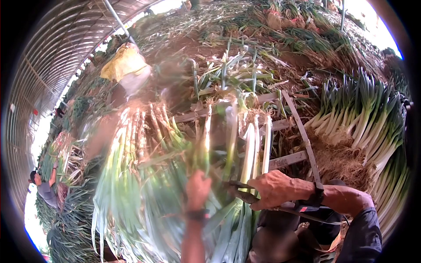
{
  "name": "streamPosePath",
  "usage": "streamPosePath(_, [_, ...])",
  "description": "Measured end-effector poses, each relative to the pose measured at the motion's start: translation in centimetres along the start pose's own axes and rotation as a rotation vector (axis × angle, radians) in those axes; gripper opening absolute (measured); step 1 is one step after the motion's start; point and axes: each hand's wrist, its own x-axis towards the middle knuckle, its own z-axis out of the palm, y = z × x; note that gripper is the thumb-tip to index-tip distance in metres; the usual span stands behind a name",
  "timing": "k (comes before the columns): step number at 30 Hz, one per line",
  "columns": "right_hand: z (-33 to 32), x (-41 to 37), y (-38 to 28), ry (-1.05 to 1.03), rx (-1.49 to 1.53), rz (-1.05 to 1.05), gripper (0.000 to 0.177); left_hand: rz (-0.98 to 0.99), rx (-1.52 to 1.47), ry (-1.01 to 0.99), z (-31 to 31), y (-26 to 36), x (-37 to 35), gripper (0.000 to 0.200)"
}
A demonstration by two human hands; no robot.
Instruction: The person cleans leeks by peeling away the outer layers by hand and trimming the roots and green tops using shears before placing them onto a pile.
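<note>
My left hand [198, 187], blurred by motion, is closed at the leafy part of a leek [206, 142] whose roots point away from me. My right hand [274, 187] is curled round several leeks [249, 153] with white stalks, its fingertips dark. Their green leaves [237, 228] hang toward me below the hand. To the left of my left hand lies a big pile of untrimmed leeks [131, 144] with brownish outer skins, roots facing away. It is partly smeared.
A bundle of cleaned leeks [368, 118] with bushy roots lies at the right. Wooden slats [287, 160] form a frame beside my right hand. A yellow and white sack [125, 65] stands behind the pile. Another person [46, 190] works at the far left. Leaf scraps [237, 74] cover the ground ahead.
</note>
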Motion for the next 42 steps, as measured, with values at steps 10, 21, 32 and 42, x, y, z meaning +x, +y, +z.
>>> streamPosePath(10, [1.8,2.3,1.1,-0.079,-0.18,-0.074,0.051,0.04,-0.381,-0.007,-1.5,-2.4,0.2,0.024])
streamPosePath(21, [0.8,2.6,0.7,0.062,-0.162,-0.11,0.053,0.162,-0.152,0.098,-0.1,-1.9,0.8,0.033])
streamPosePath(32, [-0.4,2.7,0.3,0.101,-0.072,-0.035,0.051,0.139,0.407,-0.107,1.2,-0.4,1.8,0.047])
streamPosePath(42, [-2.6,4.3,-0.5,0.034,0.051,0.05,0.049,0.241,0.338,0.235,8.3,-6.9,2.0,0.047])
